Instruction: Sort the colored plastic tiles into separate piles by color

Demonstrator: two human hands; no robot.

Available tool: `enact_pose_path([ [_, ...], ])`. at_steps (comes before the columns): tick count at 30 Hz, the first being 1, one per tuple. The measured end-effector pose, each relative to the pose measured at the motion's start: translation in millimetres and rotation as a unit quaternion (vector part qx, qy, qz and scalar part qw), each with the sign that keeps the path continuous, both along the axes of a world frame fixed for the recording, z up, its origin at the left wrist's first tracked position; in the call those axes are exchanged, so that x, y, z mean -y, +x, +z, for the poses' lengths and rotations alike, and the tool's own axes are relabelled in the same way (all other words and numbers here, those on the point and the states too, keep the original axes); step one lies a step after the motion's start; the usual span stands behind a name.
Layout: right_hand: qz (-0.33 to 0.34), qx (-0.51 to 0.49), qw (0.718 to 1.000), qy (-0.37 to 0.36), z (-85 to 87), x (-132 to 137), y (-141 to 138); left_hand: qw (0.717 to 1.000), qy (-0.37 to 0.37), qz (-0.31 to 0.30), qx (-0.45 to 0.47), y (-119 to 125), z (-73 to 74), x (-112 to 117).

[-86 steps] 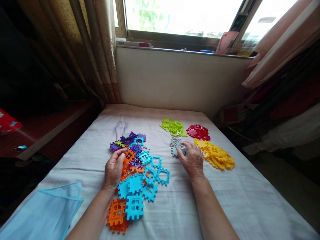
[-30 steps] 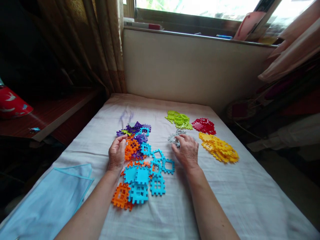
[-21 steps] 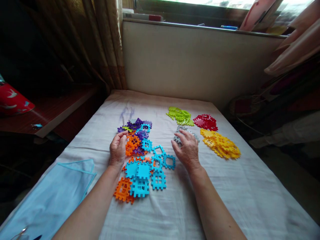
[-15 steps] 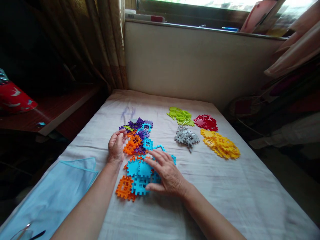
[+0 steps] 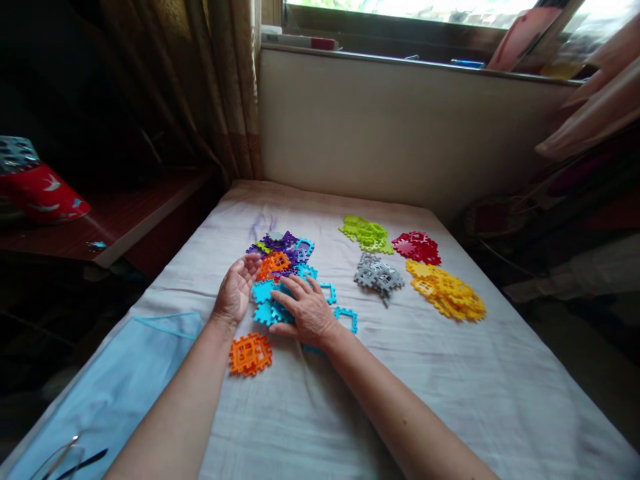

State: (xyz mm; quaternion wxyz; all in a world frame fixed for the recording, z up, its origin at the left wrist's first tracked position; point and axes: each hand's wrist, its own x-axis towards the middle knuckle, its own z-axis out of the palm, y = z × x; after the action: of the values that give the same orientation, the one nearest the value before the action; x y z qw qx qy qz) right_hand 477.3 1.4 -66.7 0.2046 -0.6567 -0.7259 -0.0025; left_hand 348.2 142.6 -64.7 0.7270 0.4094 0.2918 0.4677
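My right hand [image 5: 306, 311] lies flat, fingers spread, on a bunch of blue interlocking tiles [image 5: 264, 301] on the white cloth. My left hand [image 5: 236, 288] is cupped, palm toward the blue tiles, touching their left edge, with nothing gripped. Beyond both hands lies a mixed heap of orange and purple tiles [image 5: 280, 255]. One orange tile [image 5: 250, 353] lies alone near my left wrist. A blue frame tile [image 5: 347, 317] sits right of my right hand.
Sorted heaps lie to the right: green [image 5: 366, 235], red [image 5: 417, 247], grey [image 5: 378, 275], yellow [image 5: 446, 297]. A light blue bag [image 5: 115, 390] covers the near left, with glasses [image 5: 65, 460] on it. The white wall below the window [image 5: 400, 127] stands behind the cloth-covered table [image 5: 450, 373].
My right hand left the grey heap, crossed left onto the blue tiles and pushed them toward my left hand. The left hand turned its palm inward. One orange tile stayed behind.
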Motion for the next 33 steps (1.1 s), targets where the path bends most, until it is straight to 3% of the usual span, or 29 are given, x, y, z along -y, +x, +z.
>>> enact_pose_path([
  [3, -0.063, -0.027, 0.997, 0.025, 4.2, -14, 16, 0.994, 0.079, -0.061, -0.055, 0, -0.5, 7],
  [6, -0.14, -0.107, 0.98, 0.092, 8.0, -13, 38, 0.969, 0.152, -0.127, -0.146, 0, -0.1, 13],
  [9, -0.198, -0.196, 0.951, 0.134, 9.7, 7, 57, 0.93, 0.264, -0.123, -0.224, 2, -0.9, 14],
  [12, -0.212, -0.252, 0.939, 0.1, 10.1, 37, 64, 0.897, 0.336, -0.111, -0.266, 5, -3.3, 12],
  [14, -0.181, -0.249, 0.951, 0.039, 11.7, 52, 62, 0.883, 0.362, -0.103, -0.279, 6, -5.0, 12],
  [19, -0.095, -0.139, 0.981, -0.096, 18.3, 60, 48, 0.888, 0.356, -0.085, -0.279, 7, -7.8, 12],
  [25, -0.102, -0.026, 0.987, -0.118, 17.3, 53, 34, 0.91, 0.314, -0.078, -0.26, 7, -11.5, 11],
  [33, -0.132, -0.003, 0.986, -0.101, 15.1, 51, 31, 0.918, 0.295, -0.07, -0.255, 8, -10.1, 12],
])
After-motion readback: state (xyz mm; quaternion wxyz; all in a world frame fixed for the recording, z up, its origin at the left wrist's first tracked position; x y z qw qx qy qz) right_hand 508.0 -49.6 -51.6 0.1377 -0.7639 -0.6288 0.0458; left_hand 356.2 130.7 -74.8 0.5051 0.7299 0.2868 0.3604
